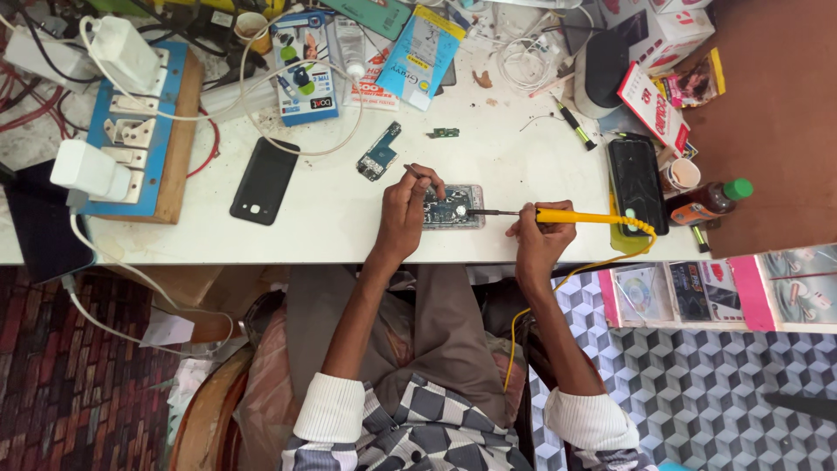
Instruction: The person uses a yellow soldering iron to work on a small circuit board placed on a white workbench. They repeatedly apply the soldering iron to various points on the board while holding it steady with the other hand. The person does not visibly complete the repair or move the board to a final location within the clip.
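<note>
From up here I see my right hand [539, 237] with its fingers closed around the yellow handle of a soldering iron [558, 215], the dark metal tip reaching left to an opened phone [453, 208] that lies flat near the front edge of the white desk [331, 235]. The tip ends over the phone's exposed board; whether it actually touches I cannot tell at this size. The iron's yellow cord runs off the desk edge and drops behind my forearm, where I lose part of it.

My left hand [405, 214] rests on the phone's left end, fingers pinched on a thin tool [417, 171] that looks like tweezers; its working end is hidden by my own fingers. The hand also covers the phone's left portion, so I see only the middle and right of the board.

Further left lies a black phone back cover [263, 180], well apart. A small blue circuit board [378, 153] sits just above my left hand. On the right, a dark phone [637, 185] lies face up, beside a bottle with a green cap [711, 201] lying partly off the desk's edge. The power strip board [144, 131] at the left carries white chargers; the far clutter is cut off by the top of the view.
</note>
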